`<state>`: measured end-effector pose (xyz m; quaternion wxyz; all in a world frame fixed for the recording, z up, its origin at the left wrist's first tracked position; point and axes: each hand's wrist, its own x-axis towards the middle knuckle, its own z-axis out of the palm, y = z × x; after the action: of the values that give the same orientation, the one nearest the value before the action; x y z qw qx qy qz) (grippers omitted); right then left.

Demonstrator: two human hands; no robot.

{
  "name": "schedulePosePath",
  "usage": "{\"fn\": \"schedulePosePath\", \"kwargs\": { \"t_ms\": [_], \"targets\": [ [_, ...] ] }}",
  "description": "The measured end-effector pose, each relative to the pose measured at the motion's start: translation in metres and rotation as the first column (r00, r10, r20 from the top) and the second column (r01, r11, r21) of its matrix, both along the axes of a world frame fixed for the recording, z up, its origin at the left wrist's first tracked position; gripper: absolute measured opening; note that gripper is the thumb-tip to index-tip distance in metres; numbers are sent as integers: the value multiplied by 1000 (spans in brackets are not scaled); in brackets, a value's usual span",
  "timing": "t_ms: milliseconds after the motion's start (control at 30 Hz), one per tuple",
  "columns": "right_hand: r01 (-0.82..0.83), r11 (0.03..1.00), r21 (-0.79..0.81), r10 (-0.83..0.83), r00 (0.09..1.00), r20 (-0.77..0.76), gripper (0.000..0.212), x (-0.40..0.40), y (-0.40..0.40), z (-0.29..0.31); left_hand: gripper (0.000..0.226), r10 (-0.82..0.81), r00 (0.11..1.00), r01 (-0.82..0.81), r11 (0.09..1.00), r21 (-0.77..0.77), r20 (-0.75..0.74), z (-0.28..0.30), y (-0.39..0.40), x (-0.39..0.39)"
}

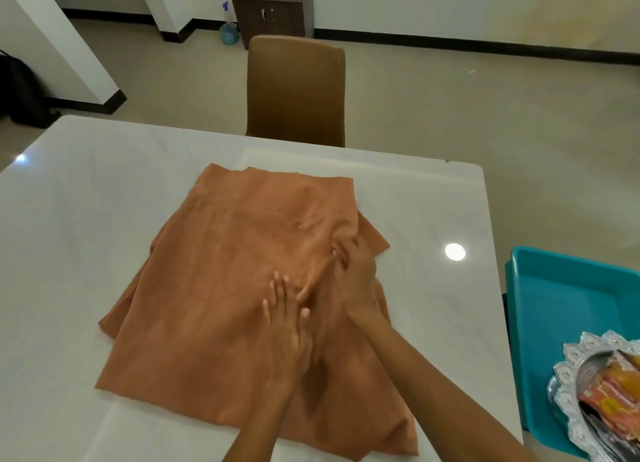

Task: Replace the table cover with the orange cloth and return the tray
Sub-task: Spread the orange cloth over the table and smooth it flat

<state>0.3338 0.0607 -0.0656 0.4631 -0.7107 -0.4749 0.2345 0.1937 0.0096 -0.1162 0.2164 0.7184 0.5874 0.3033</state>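
Observation:
An orange cloth [225, 271] lies folded in several layers on the middle of the white table [69, 236]. My left hand [287, 326] rests flat on the cloth with fingers spread. My right hand [356, 274] sits just right of it, fingers curled into a fold of the cloth near its right edge. At the far right a teal tray [561, 299] sits beyond the table's edge, holding a silver plate [571, 392] with orange-red packets on it.
A brown chair [296, 91] stands at the table's far side. Behind it are a dark wooden cabinet [273, 11] and a blue spray bottle [229, 28] on the floor. A black bag [20, 91] sits at the far left.

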Motion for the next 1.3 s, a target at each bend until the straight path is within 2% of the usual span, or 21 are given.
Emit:
{"fn": "schedulePosePath", "kwargs": {
  "t_ms": [33,67,100,133,167,200,233,267,300,367,433,500,600,700,800,967,1033,1100,1167,1233,1300],
  "targets": [
    [-201,979,44,192,969,154,19,-6,-5,7,66,85,993,-88,996,21,84,7,11,-4],
    [-464,885,32,430,844,321,19,-12,-9,8,67,164,976,-170,985,29,143,14,25,-8],
    [-692,716,-91,652,618,440,17,-15,-14,7,65,242,957,-249,968,27,163,22,40,-13],
    [-797,543,-264,800,395,452,17,-14,-17,4,62,305,944,-308,951,13,124,33,66,-17],
    [-811,443,-383,874,295,386,20,-8,-19,2,57,333,943,-333,943,-24,23,38,105,-23],
    [-809,432,-398,898,347,271,19,-3,-20,4,50,308,945,-317,944,-90,-109,46,154,-31],
    [-797,508,-325,860,486,154,16,3,-21,8,41,260,948,-295,934,-201,-186,60,202,-36],
    [-723,659,-206,745,666,46,12,6,-21,14,35,242,945,-296,917,-268,-219,70,246,-41],
    [-555,826,-95,554,831,-42,7,8,-20,16,33,264,936,-326,900,-289,-233,70,275,-44],
    [-172,984,-41,166,979,-121,9,10,-10,15,30,267,919,-348,896,-278,-290,51,279,-53],
    [-111,970,-215,78,985,-155,37,11,4,13,33,167,941,-240,942,-235,-293,18,204,-61],
    [-281,874,-397,209,954,-215,57,4,14,18,46,30,956,-77,986,-151,-292,-6,122,-73],
    [-395,808,-437,376,917,-133,84,-16,23,18,48,-50,958,22,994,-103,-283,11,107,-68],
    [-307,793,-526,322,944,-65,74,-16,25,0,47,-23,945,17,1000,-19,-325,33,115,-48],
    [-195,765,-614,259,966,16,46,-5,21,-6,77,-108,991,100,989,-105,-75,22,111,-30],
    [-217,730,-648,310,950,32,28,19,-7,-8,82,-59,989,78,987,-143,132,14,117,-11],
    [-261,803,-536,294,956,-24,47,34,-17,-9,74,-113,982,133,983,-130,149,16,117,-8],
    [-84,901,-426,107,994,31,49,55,-25,-11,70,-161,983,170,980,-101,93,15,118,-7],
    [237,920,-313,-206,970,128,32,79,-32,-11,68,-188,981,185,981,-63,-54,10,119,-6],
    [501,830,-244,-505,862,51,8,103,-41,-13,69,-213,949,204,977,-62,-231,-4,118,-8],
    [612,714,-340,-663,747,-46,27,111,-51,-20,70,-263,884,237,965,-115,-387,-19,117,-11]
  ]
}}
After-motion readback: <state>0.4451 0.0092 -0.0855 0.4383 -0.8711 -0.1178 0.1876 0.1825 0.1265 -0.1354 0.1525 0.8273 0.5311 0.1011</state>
